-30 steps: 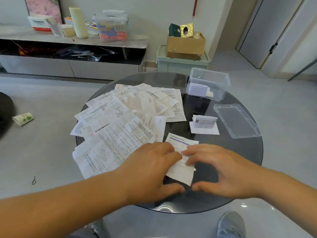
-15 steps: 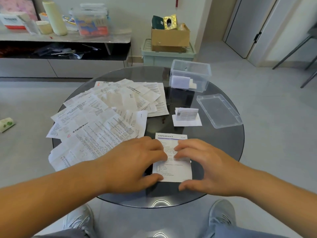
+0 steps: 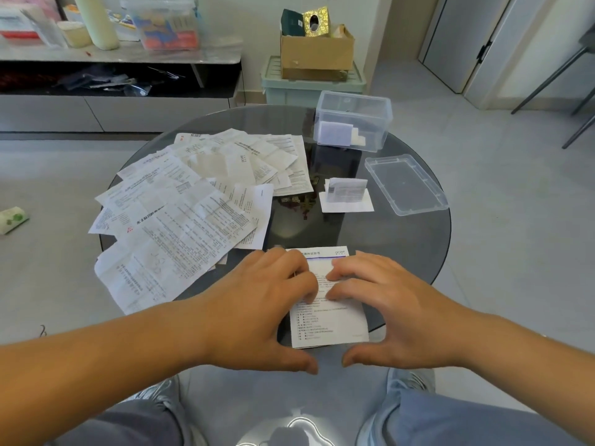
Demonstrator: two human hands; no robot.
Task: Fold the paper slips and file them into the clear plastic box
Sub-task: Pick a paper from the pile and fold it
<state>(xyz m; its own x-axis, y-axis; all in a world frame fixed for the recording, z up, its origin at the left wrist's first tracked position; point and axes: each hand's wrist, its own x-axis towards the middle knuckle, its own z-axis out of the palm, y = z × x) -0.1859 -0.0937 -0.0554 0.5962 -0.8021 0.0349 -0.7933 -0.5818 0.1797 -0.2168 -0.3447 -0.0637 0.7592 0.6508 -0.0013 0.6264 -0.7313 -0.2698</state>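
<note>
L hand [image 3: 260,304] & R hand [image 3: 386,304] both spread, pressing the paper slip [image 3: 328,326] flat at the table [image 3: 402,252] near edge — clear plastic box [image 3: 354,120] stands open, far right, well apart.

Printed slip [image 3: 326,323]: flat, unfolded, blue line near top, at near edge of glass table [image 3: 405,252].
Unfolded slips pile [image 3: 193,207]: loose, overlapping, left half.
Folded slips [image 3: 346,196]: small stack, mid-right.
Clear plastic box [image 3: 354,107]: upright, open, far right, folded papers inside.
Lid [image 3: 407,185]: beside stack, rim up.
</note>
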